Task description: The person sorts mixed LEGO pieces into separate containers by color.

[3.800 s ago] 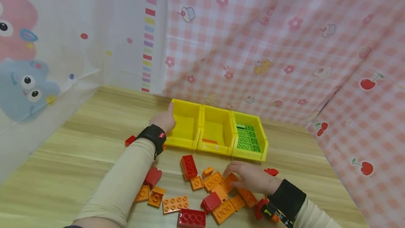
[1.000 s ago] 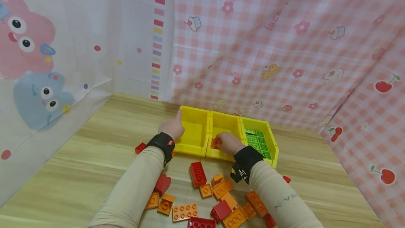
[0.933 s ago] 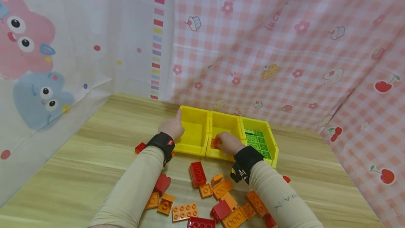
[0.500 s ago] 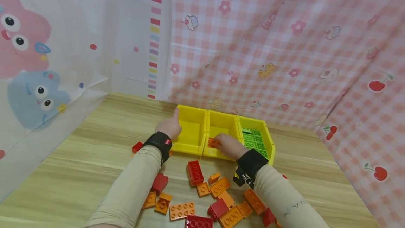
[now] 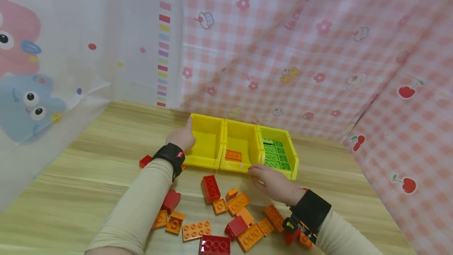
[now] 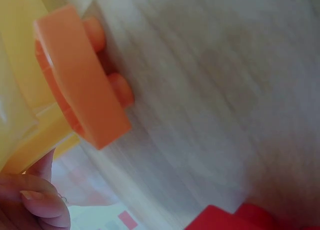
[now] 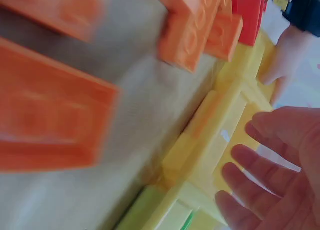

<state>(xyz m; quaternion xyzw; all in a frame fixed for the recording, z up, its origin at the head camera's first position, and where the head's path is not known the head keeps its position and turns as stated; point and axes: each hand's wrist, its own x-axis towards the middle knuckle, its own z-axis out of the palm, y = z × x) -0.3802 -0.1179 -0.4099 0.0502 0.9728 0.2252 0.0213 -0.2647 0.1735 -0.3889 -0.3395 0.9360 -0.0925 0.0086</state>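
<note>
Three yellow bins stand joined in a row in the head view. My left hand grips the side wall of the left bin; its curled fingers show at the yellow wall in the left wrist view. Orange bricks lie at the front of the middle bin. Just in front of that bin hovers my right hand, its fingers loosely extended and holding nothing in the right wrist view. Green bricks lie studs up in the right bin.
Loose bricks lie on the wooden table before the bins, among them a red brick, an orange plate-like brick and a dark red brick. A checked cloth hangs close behind the bins.
My right hand took an orange brick from the pile into the middle bin, let go of it there, and has drawn back toward the pile. My left hand stays at the left bin.
</note>
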